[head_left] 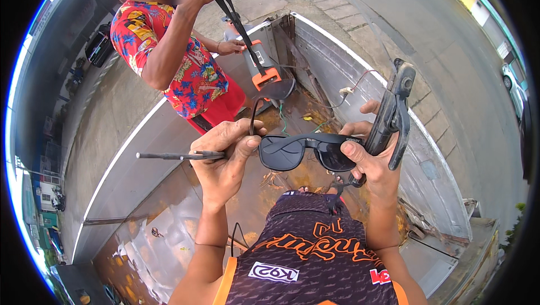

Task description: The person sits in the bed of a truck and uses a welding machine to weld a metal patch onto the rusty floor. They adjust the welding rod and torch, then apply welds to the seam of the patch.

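Note:
Dark sunglasses [281, 153] are held up between my two hands, in front of my chest. My left hand [224, 161] is closed, pinching one temple arm between thumb and fingertips. Thin grey welding rods [163, 156] also run through that hand and stick out to the left. My right hand [376, 156] is closed too, its thumb and fingers on the other end of the frame. In the same hand a black welding electrode holder [388, 116] stands upright against the palm. A thin line, rod or wire, reaches up from its top.
A co-worker in a red patterned shirt [169, 52] stands ahead left, holding the black strap [239, 23] of an orange and grey welding machine [263, 68]. Metal side walls [360, 68] surround a rusty floor [225, 215]. A cable with a pale connector [345, 90] hangs by the right wall.

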A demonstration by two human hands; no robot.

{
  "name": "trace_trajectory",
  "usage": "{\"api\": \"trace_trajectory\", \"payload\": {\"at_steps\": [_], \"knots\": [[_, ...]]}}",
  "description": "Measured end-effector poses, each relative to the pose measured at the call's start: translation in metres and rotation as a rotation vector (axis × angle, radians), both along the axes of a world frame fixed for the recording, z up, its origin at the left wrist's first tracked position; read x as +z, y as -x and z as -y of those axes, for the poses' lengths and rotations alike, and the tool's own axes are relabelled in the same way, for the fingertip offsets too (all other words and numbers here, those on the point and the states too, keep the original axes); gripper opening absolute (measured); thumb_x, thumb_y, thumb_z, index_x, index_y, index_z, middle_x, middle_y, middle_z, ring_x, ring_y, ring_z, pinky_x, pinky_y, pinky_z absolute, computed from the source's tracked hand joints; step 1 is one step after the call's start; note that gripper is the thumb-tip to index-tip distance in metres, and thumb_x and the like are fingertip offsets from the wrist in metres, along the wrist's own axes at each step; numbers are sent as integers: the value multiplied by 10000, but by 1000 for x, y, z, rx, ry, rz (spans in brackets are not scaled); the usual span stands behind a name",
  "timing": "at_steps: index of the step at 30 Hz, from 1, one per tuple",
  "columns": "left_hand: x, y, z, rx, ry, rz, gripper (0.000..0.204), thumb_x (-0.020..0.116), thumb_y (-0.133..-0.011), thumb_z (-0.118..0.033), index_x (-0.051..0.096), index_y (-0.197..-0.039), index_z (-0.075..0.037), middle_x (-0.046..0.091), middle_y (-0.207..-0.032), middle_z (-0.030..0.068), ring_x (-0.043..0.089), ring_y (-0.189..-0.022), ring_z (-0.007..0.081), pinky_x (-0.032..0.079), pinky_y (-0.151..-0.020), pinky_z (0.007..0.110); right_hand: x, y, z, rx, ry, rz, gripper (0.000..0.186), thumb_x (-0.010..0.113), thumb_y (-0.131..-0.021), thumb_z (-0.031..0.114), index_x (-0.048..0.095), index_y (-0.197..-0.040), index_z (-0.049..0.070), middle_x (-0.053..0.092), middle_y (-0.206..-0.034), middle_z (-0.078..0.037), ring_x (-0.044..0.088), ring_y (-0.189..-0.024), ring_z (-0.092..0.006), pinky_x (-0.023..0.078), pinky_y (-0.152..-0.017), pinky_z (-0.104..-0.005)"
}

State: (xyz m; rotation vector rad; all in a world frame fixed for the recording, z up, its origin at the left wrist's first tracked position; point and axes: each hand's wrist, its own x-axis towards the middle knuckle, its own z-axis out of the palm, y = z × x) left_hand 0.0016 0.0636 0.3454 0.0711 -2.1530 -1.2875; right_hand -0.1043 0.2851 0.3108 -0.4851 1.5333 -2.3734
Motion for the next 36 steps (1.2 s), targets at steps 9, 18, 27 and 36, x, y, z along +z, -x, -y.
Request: {"api": "trace_trajectory", "payload": {"at_steps": [9,18,27,36], "knots": [[-8,-14,-4,53,-238,-70,244,751,-866,-109,698,-994,92,703,-873,128,696,-787,176,539,-682,268,-29,-1,2,-35,469,25,571,696,-926,142,339,-1368,79,619,-966,-102,471,-468,-1,412,-363,-143],[18,-26,-27,101,-134,-539,264,746,-883,-262,634,-777,-49,701,-677,103,576,-476,136,479,-497,239,25,-6,-12,219,914,-238,601,725,-753,-150,345,-1132,119,687,-885,-131,501,-438,-79,444,-337,-217],[64,-32,-28,-400,-192,-558,227,755,-855,-208,730,-1073,-149,703,-917,26,366,-491,88,274,-441,231,71,-5,-5,263,1323,-219,558,767,-736,-102,324,-1007,102,687,-743,-175,373,-340,-95,246,-267,-242],[89,13,-24,-357,-184,-675,156,695,-917,-88,752,-882,-229,670,-929,-91,203,-373,15,131,-386,213,80,33,-42,539,1496,-158,126,590,-862,-50,499,-828,30,633,-657,-123,495,-373,-129,364,-259,-261]]}}
